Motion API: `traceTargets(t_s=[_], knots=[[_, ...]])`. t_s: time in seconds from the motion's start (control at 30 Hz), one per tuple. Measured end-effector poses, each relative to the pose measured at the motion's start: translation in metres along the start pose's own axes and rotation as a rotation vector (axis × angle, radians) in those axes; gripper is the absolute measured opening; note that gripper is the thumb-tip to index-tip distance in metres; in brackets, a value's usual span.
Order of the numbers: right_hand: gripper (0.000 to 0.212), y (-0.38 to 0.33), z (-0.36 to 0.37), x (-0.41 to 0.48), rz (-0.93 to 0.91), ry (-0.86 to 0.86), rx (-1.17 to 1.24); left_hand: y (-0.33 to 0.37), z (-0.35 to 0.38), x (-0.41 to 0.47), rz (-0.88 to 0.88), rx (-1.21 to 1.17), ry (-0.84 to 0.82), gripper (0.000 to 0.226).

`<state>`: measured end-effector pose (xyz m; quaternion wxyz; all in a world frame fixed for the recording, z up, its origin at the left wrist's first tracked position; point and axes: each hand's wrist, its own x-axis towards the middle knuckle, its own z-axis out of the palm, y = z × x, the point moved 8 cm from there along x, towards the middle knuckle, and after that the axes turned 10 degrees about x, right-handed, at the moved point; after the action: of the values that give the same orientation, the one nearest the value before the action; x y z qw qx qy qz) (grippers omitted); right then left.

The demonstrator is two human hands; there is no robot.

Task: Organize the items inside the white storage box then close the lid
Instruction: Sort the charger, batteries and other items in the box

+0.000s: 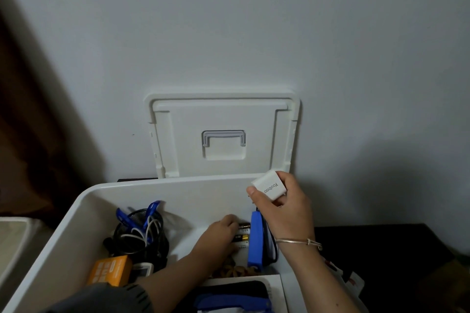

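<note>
The white storage box [63,236] stands open in front of me, and its lid [223,114] leans upright against the wall behind it. My right hand [284,211] holds a white charger block [268,187] above the box's far right corner. My left hand [218,236] reaches down inside the box, its fingers on black and gold batteries [243,231]. A blue flat case [255,239] stands on edge just right of the batteries. Whether the left hand grips a battery is hidden by the fingers.
Inside the box at left are a black mesh cup with blue clips and tangled cables [140,229], an orange packet [109,270] and a small white device [142,270]. A white box with dark and blue items [241,292] lies near me. A dark table [381,249] lies to the right.
</note>
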<state>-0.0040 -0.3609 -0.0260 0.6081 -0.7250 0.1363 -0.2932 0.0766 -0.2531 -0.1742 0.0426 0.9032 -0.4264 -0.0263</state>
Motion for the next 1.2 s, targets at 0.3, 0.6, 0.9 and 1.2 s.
traceTargets(t_s=[0.3,0.6,0.9,1.2], knots=[[0.037,0.001,-0.001,0.0,0.017,0.004,0.033,-0.003,-0.016,-0.004,-0.05,0.101,0.027,0.046],[0.039,0.003,-0.003,0.002,0.02,0.021,0.054,0.02,-0.011,-0.005,-0.462,-0.743,-0.423,0.024],[0.037,0.008,-0.004,0.003,0.031,0.044,0.097,0.02,-0.014,-0.005,-0.562,-0.673,-0.365,0.03],[0.04,0.015,-0.013,0.005,0.057,0.142,0.197,0.063,-0.033,-0.01,-0.222,-0.423,-0.327,0.017]])
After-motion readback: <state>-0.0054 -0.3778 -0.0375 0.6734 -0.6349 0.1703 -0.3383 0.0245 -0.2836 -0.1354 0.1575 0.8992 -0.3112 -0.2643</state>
